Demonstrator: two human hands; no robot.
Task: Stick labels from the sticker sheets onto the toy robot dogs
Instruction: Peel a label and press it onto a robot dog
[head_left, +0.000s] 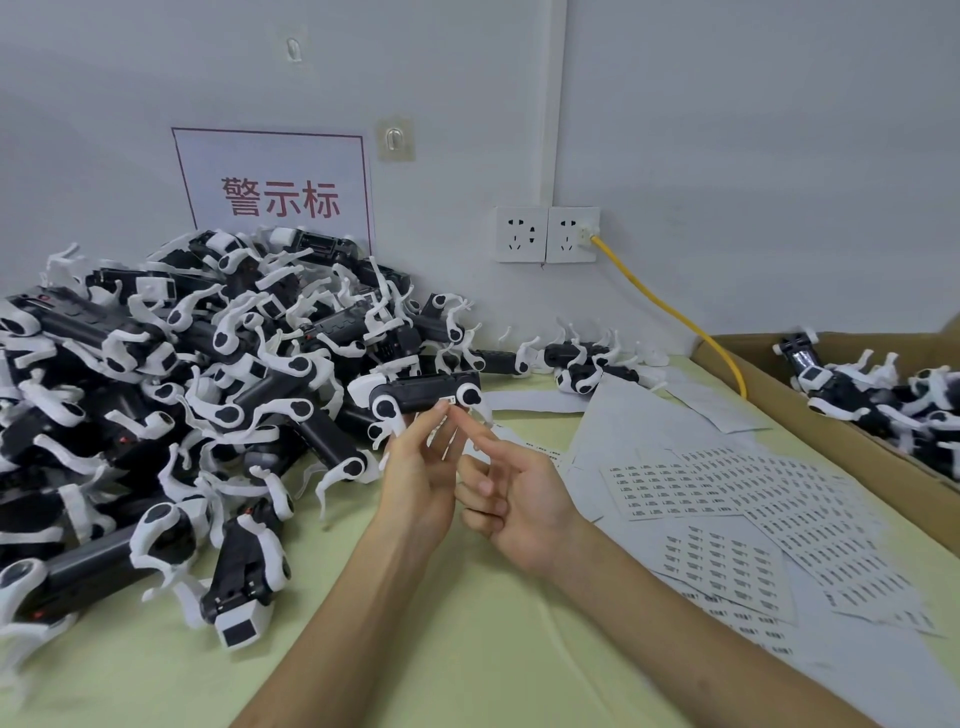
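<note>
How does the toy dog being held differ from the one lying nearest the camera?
The held dog is lifted, gripped by the left hand; the front dog lies untouched on the table. The held dog shows its long side, the front dog its white head end. The held dog bears a small label by the right hand's index fingertip; none shows on the front dog. Both are black with white legs.

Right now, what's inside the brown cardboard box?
Black-and-white toy robot dogs lie jumbled inside the brown cardboard box. They cover its floor, so anything underneath cannot be seen; the box's right end is out of frame.
</note>
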